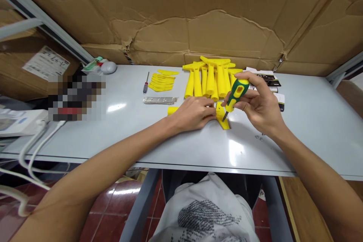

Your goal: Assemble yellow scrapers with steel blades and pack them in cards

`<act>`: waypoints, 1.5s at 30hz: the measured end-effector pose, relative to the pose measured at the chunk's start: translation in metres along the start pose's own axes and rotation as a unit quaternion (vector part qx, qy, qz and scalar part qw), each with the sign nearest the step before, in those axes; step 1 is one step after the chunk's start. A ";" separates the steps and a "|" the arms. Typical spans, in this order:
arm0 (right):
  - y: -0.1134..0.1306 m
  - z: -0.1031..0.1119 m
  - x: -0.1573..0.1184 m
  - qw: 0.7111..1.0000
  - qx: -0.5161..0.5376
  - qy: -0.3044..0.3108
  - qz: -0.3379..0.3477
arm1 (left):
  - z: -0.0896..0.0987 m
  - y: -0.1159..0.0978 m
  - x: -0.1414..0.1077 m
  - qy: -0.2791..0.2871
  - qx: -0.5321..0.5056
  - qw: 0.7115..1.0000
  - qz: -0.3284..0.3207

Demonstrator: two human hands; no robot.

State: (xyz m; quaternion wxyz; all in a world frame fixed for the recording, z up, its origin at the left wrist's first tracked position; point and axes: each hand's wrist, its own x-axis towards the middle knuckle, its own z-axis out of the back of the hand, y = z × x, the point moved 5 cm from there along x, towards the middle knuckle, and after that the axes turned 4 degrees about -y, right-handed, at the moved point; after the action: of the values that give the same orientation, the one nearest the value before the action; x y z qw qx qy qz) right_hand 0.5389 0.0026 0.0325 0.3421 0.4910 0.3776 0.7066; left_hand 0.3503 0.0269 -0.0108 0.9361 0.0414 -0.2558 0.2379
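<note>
My left hand [197,113] is closed on a yellow plastic tool [172,110], which lies on its side on the grey table, its handle pointing left and its wide head [222,116] showing to the right of my fingers. In my right hand [262,104] is a green and yellow screwdriver [237,92], tilted, with its tip down at the wide head. Whether the tip sits in a screw is too small to tell. Several small metal screws [259,137] lie on the table below my right hand.
Behind my hands several yellow tools [211,77] are piled. Left of them are yellow flat pieces [163,81], a small screwdriver [145,85] and metal strips [160,100]. Black and white packets [280,100] lie at the right. Cardboard [210,34] stands along the table's back edge.
</note>
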 end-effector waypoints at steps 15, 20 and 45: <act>0.009 0.026 0.003 0.997 0.004 -0.057 0.045 | 0.001 -0.003 0.000 0.003 -0.018 0.999 -0.046; 0.012 0.064 0.010 0.982 -0.026 -0.180 0.045 | 0.003 -0.008 -0.002 -0.046 -0.002 0.996 -0.076; -0.035 0.013 0.000 0.963 -0.106 0.105 -0.225 | 0.031 -0.024 -0.015 -0.169 0.131 0.958 -0.192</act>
State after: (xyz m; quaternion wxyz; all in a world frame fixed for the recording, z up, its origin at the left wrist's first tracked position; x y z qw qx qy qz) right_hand 0.5553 0.0220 0.0056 0.5011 0.2773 0.4350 0.6948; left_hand 0.3358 -0.0068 0.0099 0.8936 0.2512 -0.3645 0.0747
